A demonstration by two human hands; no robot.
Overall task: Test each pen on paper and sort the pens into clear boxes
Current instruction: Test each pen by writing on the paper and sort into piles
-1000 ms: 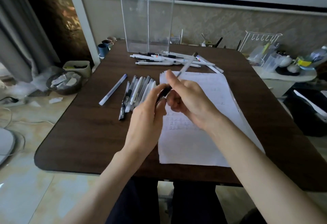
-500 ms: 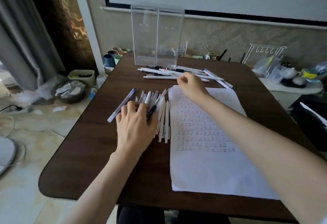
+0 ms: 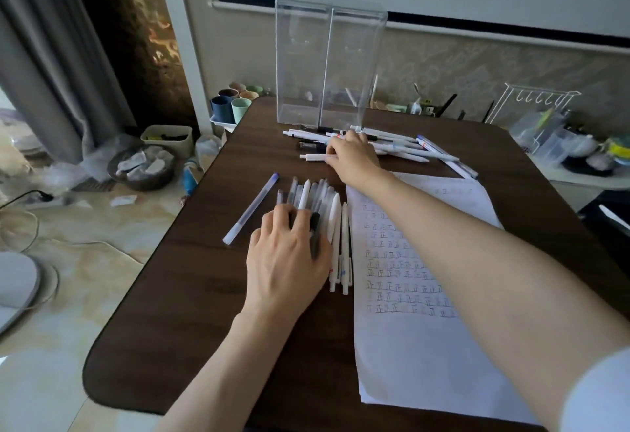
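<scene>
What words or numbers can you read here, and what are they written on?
"正": written over and over in rows on the paper.
Small coloured marks on the pens: too small to read.
Nothing readable shows on the boxes.

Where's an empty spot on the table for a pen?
Bare wood fills the table's near-left corner, below the left hand and left of the paper. Another lies between the lone pen and the far pens. Crowded: before the clear boxes.
</scene>
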